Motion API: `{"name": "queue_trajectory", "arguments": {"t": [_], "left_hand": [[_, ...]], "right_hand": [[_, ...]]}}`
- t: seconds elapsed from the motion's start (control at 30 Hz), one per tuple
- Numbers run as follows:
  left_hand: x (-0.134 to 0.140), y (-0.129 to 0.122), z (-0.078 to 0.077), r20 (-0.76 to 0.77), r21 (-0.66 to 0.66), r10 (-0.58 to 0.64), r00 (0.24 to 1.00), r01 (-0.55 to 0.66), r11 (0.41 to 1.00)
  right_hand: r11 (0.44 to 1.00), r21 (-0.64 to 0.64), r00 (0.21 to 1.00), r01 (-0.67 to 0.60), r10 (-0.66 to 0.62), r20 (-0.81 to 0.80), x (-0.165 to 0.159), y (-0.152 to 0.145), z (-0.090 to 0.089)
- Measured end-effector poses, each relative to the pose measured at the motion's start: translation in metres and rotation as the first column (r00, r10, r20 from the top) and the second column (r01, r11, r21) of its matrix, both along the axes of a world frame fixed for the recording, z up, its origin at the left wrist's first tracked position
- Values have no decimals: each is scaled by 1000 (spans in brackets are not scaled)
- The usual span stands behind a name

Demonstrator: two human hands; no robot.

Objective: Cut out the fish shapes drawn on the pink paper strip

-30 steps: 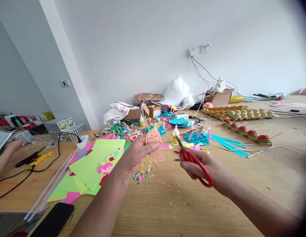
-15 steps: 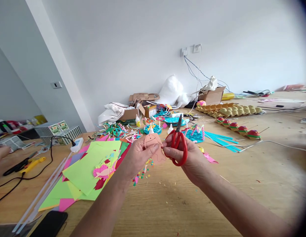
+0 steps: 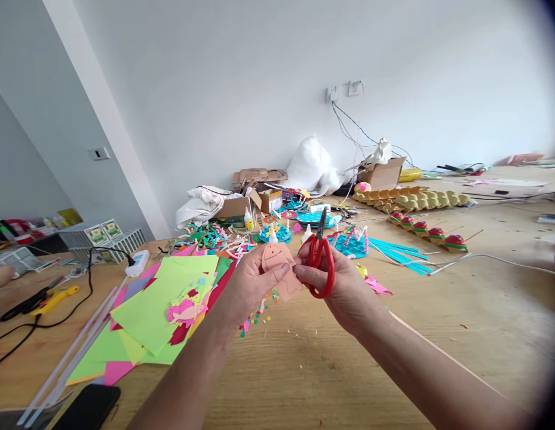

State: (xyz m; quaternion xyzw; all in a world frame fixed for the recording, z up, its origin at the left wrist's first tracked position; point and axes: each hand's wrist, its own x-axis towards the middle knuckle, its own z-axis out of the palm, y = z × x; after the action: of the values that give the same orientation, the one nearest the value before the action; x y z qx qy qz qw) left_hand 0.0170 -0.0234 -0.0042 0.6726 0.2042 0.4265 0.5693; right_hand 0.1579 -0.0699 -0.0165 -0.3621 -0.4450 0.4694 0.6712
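Observation:
Between thumb and fingers, my left hand [image 3: 259,280] pinches a piece of salmon-pink paper [image 3: 291,288] with a fish outline drawn on it. The paper's upper edge is rounded. My right hand [image 3: 344,286] is closed around red-handled scissors [image 3: 327,269], whose dark blades point up and away from the paper. Its thumb and fingertips also touch the paper's right edge. To the left lie cut paper fish [image 3: 186,312] on a pile of coloured sheets [image 3: 145,310].
Blue egg-carton pieces [image 3: 351,243], glue bottles [image 3: 249,220] and pipe cleaners lie beyond my hands. Painted egg-carton strips [image 3: 432,233] are at right. A phone [image 3: 86,407], a yellow glue gun [image 3: 57,300] and cables lie left. Another person's hand [image 3: 0,278] shows at the left edge.
The view has shifted slightly. Both hands keep their hold on the paper and scissors, and the paper has turned a little. A thin pale strip now shows beside my right forearm.

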Motion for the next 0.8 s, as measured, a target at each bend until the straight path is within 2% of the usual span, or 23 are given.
{"name": "queue_trajectory", "arguments": {"t": [0.1, 0.2, 0.43, 0.63, 0.8], "left_hand": [[0, 1, 0, -10, -20, 31, 999, -31, 999], [1, 2, -2, -16, 14, 56, 998, -56, 998], [6, 3, -9, 121, 8, 109, 987, -111, 994], [8, 2, -10, 159, 0, 110, 981, -112, 994], [10, 0, -8, 177, 22, 98, 979, -104, 994]], "right_hand": [[1000, -5, 999, 25, -25, 30, -2, 0, 1], [999, -7, 998, 43, -43, 36, -4, 0, 0], [999, 4, 996, 39, -39, -78, -9, 2, -2], [999, -15, 990, 40, -42, -133, -11, 1, 1], [998, -63, 983, -14, 2, -181, -10, 1, 2]]}}
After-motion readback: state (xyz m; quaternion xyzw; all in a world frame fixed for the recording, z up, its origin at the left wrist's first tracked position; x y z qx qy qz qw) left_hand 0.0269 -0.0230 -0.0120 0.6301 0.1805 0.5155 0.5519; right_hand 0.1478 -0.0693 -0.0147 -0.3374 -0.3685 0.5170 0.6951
